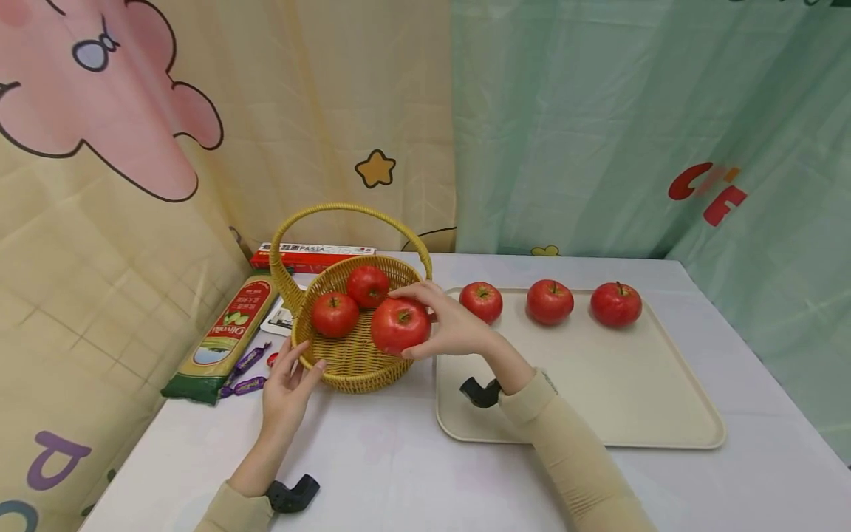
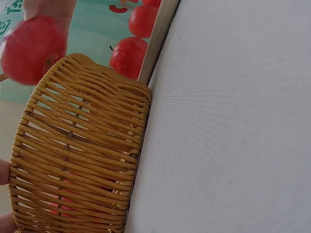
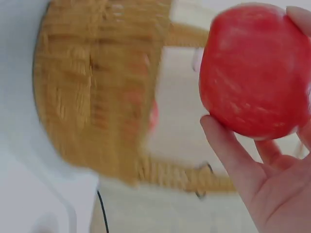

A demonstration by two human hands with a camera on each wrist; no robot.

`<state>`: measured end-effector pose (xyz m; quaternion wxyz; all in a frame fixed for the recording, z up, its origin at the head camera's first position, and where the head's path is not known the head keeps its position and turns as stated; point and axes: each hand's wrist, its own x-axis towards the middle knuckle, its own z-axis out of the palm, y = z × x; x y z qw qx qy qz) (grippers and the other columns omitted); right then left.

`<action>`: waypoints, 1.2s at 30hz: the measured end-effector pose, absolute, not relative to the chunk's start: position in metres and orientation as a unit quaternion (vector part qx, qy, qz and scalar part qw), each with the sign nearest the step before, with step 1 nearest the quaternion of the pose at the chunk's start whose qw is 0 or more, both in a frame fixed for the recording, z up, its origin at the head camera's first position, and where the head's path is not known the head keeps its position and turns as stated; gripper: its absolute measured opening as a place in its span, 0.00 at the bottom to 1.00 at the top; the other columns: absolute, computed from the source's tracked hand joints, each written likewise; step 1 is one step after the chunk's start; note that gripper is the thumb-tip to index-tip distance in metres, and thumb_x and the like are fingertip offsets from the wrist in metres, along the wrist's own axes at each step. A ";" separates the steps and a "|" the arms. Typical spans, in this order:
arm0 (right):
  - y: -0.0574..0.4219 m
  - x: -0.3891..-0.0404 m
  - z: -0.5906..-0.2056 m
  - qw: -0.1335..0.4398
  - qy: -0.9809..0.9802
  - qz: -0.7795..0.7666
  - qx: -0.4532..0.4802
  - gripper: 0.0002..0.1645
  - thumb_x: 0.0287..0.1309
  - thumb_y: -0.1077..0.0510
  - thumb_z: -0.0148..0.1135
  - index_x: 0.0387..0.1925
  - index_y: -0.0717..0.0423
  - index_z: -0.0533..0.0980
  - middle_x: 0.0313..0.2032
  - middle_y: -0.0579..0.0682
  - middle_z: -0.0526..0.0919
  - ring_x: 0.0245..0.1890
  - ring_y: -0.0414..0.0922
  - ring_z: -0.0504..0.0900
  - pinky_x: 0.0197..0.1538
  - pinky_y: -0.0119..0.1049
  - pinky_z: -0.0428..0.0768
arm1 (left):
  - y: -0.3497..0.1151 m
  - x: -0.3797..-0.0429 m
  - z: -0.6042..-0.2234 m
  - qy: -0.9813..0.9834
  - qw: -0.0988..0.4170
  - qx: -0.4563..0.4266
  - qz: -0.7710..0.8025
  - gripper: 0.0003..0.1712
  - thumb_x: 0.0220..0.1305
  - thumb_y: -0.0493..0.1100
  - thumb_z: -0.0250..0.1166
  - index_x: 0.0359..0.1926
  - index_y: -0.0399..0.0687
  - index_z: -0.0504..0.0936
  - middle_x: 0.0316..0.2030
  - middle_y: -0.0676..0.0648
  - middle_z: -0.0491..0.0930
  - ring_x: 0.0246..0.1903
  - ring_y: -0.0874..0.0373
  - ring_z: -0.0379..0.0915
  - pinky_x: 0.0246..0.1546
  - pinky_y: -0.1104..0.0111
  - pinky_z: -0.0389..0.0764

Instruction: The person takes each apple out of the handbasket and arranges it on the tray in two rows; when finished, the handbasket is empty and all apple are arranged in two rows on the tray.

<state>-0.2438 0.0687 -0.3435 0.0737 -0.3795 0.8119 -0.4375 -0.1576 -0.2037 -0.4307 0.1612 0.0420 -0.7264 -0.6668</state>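
Over the right side of a woven basket (image 1: 362, 380), a red apple (image 1: 401, 329) is gripped between the thumb and fingers of the right hand (image 1: 455, 325). The basket's near-left rim is touched by the left hand (image 1: 287, 380); whether it is pinched cannot be told. Two apples (image 1: 335, 315) are contained inside, and the opening is spanned by an arched handle (image 1: 346, 207). Three more apples (image 1: 549, 302) are lined up along the far edge of a smooth beige tray (image 1: 631, 384) just beside it. To the left are laid a green-and-gold bag (image 1: 222, 332), purple-wrapped sweets (image 1: 250, 385) and, behind, a red box (image 1: 306, 260). "PASTA" can be read on the box; upside-down lettering on the bag seems spelled "Olivoilà". Coarse yellow-brown wicker is shown beside round, glossy fruit, and printed curtains (image 1: 585, 133) are hung behind.
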 end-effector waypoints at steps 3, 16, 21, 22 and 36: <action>0.099 -0.240 -0.342 0.074 0.805 -0.448 -0.382 0.44 0.40 0.54 0.75 0.61 0.38 0.66 0.56 0.41 0.66 0.55 0.42 0.67 0.51 0.40 0.79 | -0.204 -0.158 -0.431 -0.728 0.160 0.043 -0.665 0.28 0.62 0.35 0.62 0.61 0.31 0.67 0.72 0.45 0.45 0.70 0.54 0.42 0.66 0.65 0.56; 0.171 -0.231 -0.378 0.141 0.835 -0.397 -0.354 0.44 0.40 0.56 0.76 0.59 0.41 0.64 0.57 0.45 0.64 0.58 0.46 0.65 0.52 0.40 0.78 | -0.206 -0.159 -0.434 -0.734 0.165 0.051 -0.657 0.29 0.61 0.37 0.64 0.61 0.31 0.67 0.72 0.44 0.47 0.70 0.54 0.44 0.63 0.73 0.60; 0.177 -0.231 -0.389 0.175 0.834 -0.382 -0.357 0.43 0.39 0.56 0.76 0.58 0.42 0.64 0.56 0.45 0.63 0.58 0.46 0.63 0.52 0.40 0.77 | -0.206 -0.158 -0.434 -0.738 0.162 0.058 -0.653 0.29 0.61 0.38 0.65 0.61 0.33 0.68 0.72 0.45 0.47 0.70 0.54 0.44 0.64 0.71 0.60; 0.177 -0.231 -0.390 0.180 0.834 -0.378 -0.360 0.43 0.38 0.56 0.76 0.57 0.42 0.64 0.56 0.45 0.63 0.58 0.46 0.63 0.53 0.40 0.77 | -0.206 -0.158 -0.434 -0.739 0.162 0.059 -0.652 0.29 0.61 0.38 0.65 0.61 0.33 0.68 0.72 0.45 0.47 0.70 0.54 0.44 0.64 0.70 0.60; 0.176 -0.233 -0.378 0.230 0.838 -0.340 -0.360 0.43 0.40 0.53 0.76 0.58 0.49 0.64 0.55 0.46 0.67 0.58 0.48 0.64 0.57 0.44 0.75 | -0.204 -0.159 -0.433 -0.738 0.165 0.060 -0.652 0.29 0.61 0.37 0.65 0.61 0.33 0.68 0.72 0.45 0.48 0.70 0.55 0.45 0.64 0.71 0.60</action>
